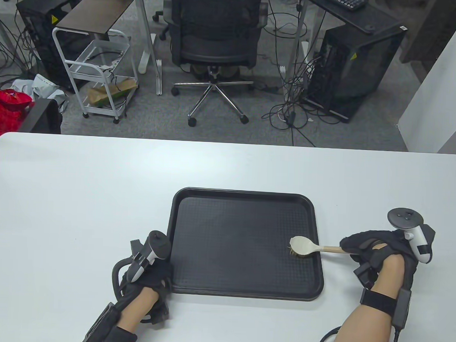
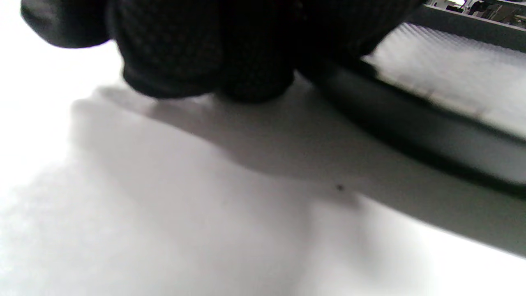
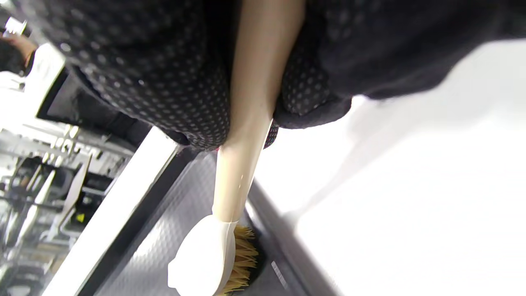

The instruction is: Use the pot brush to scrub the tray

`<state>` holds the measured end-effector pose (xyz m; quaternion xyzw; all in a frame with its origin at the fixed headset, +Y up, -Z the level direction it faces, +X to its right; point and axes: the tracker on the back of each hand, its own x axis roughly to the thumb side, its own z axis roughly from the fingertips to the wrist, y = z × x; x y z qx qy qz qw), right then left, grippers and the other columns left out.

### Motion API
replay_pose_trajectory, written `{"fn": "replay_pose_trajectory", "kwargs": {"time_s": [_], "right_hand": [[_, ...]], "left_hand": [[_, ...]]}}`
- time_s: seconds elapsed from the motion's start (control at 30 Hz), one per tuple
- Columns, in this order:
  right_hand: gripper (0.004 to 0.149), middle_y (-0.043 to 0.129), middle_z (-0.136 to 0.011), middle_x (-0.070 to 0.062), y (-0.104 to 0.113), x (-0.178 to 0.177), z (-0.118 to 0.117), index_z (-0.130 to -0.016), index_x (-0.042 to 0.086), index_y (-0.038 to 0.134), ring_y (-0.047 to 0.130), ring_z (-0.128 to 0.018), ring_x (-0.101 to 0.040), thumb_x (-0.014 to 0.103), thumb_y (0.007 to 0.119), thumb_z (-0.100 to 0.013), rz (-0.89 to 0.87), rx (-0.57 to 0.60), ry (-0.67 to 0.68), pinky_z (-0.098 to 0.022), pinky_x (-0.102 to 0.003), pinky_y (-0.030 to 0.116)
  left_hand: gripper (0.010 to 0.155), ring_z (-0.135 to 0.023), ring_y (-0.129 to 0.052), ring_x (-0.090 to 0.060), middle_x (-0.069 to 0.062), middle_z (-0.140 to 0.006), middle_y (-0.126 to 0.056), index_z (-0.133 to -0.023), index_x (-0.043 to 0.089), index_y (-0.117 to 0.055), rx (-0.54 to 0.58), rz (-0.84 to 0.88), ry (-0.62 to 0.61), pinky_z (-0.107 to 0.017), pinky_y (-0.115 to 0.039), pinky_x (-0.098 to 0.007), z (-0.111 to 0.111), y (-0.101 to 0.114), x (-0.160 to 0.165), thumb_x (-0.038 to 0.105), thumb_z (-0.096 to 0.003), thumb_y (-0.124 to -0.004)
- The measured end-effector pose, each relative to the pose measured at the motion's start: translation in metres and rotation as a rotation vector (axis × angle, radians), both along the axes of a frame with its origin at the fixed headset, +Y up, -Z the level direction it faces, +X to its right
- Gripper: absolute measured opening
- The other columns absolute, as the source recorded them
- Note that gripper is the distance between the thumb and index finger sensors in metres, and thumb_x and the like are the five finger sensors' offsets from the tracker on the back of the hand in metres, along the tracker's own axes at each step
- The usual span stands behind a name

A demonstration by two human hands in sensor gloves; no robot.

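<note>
White tabletop takes up the whole near half of the table view, and going left to right the first thing you hit is the left hand, gloved in black with its tracker strapped on the back. It sits right at the near-left corner of the tray, touching the rim there. In the left wrist view the fingers are curled down with the knuckles against the tabletop, and the tray's edge runs just beside them, but it's pretty blurry so I honestly can't tell whether the hand is actually gripping the rim or only pressing on it. The tray itself is black plastic with a textured floor, lying flat in the near middle of the tabletop. Toward its right side, close to the right rim, is the pot brush: cream head, tan bristles facing down onto the tray floor, with the handle crossing over the right rim. The right wrist view shows the brush with bristles touching the tray right by the raised edge. Right hand is just off the tray's right side, wrapped around the far end of the handle, fingers closed on it from both sides, tracker on the back of the hand.
</note>
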<state>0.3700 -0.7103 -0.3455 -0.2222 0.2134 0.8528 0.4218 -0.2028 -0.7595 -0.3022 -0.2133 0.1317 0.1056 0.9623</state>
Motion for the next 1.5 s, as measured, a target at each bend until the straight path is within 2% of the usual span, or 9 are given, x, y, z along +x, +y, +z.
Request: {"fn": "replay_pose_trajectory", "kwargs": {"time_s": [0.07,0.2,0.33,0.47,0.7,1.0,1.27,1.5], "right_hand": [[0.042,0.100,-0.050,-0.021,-0.002,0.007,0.004,-0.071,0.008,0.104,0.094,-0.016,-0.036,0.028,0.104,-0.034,-0.042,0.013,-0.009,-0.024,-0.056,0.078],[0.043,0.100,-0.049,-0.021,0.018,-0.007,0.002,-0.073,0.006,0.101,0.094,-0.013,-0.033,0.028,0.102,-0.036,-0.034,0.088,0.033,-0.022,-0.054,0.079],[0.045,0.099,-0.050,-0.019,0.050,-0.062,-0.012,-0.077,0.006,0.097,0.094,-0.014,-0.030,0.031,0.098,-0.039,-0.031,0.215,0.227,-0.022,-0.052,0.080],[0.046,0.097,-0.052,-0.017,0.062,-0.131,-0.025,-0.080,0.007,0.092,0.094,-0.014,-0.026,0.034,0.094,-0.043,-0.077,0.276,0.435,-0.022,-0.049,0.081],[0.047,0.097,-0.054,-0.015,0.056,-0.234,-0.031,-0.083,0.009,0.088,0.095,-0.015,-0.023,0.036,0.090,-0.045,0.031,0.243,0.660,-0.022,-0.047,0.082],[0.047,0.097,-0.053,-0.014,0.037,-0.319,-0.020,-0.084,0.008,0.087,0.095,-0.013,-0.021,0.037,0.087,-0.046,0.120,0.281,0.710,-0.020,-0.045,0.083],[0.047,0.097,-0.054,-0.013,0.022,-0.348,-0.012,-0.085,0.010,0.086,0.096,-0.014,-0.022,0.038,0.085,-0.046,0.247,0.247,0.764,-0.020,-0.045,0.083],[0.046,0.098,-0.054,-0.013,0.011,-0.322,-0.006,-0.085,0.015,0.087,0.096,-0.013,-0.023,0.039,0.085,-0.046,0.259,0.207,0.729,-0.020,-0.046,0.082]], "left_hand": [[0.060,-0.039,-0.100,-0.019,0.000,-0.063,-0.091,-0.086,0.008,-0.068,-0.001,0.001,0.000,-0.042,-0.083,-0.048,0.000,0.000,0.000,0.047,-0.0421,-0.079],[0.060,-0.039,-0.100,-0.019,0.000,-0.063,-0.091,-0.086,0.008,-0.068,-0.002,0.002,-0.001,-0.042,-0.083,-0.048,0.000,0.000,0.000,0.047,-0.0421,-0.079],[0.060,-0.039,-0.100,-0.019,0.000,-0.063,-0.091,-0.086,0.008,-0.068,0.000,0.002,0.000,-0.042,-0.083,-0.048,0.000,0.000,0.000,0.047,-0.0422,-0.079],[0.060,-0.039,-0.100,-0.019,0.000,-0.063,-0.091,-0.086,0.008,-0.068,0.000,0.000,0.000,-0.042,-0.083,-0.049,0.000,0.000,0.000,0.047,-0.0422,-0.079],[0.060,-0.039,-0.100,-0.019,0.000,-0.063,-0.091,-0.086,0.008,-0.069,0.000,0.002,0.000,-0.042,-0.083,-0.048,0.000,0.000,0.000,0.047,-0.0421,-0.079],[0.060,-0.039,-0.100,-0.019,0.000,-0.063,-0.091,-0.086,0.008,-0.068,0.001,0.005,-0.001,-0.042,-0.083,-0.049,0.000,0.000,0.000,0.047,-0.0421,-0.079],[0.060,-0.039,-0.100,-0.019,0.000,-0.063,-0.091,-0.086,0.008,-0.068,0.001,0.001,-0.002,-0.043,-0.083,-0.049,0.000,0.000,0.000,0.047,-0.0421,-0.079],[0.060,-0.039,-0.100,-0.019,0.000,-0.063,-0.091,-0.086,0.007,-0.068,0.000,-0.006,-0.006,-0.043,-0.083,-0.049,0.000,0.000,0.000,0.047,-0.0421,-0.079]]}}
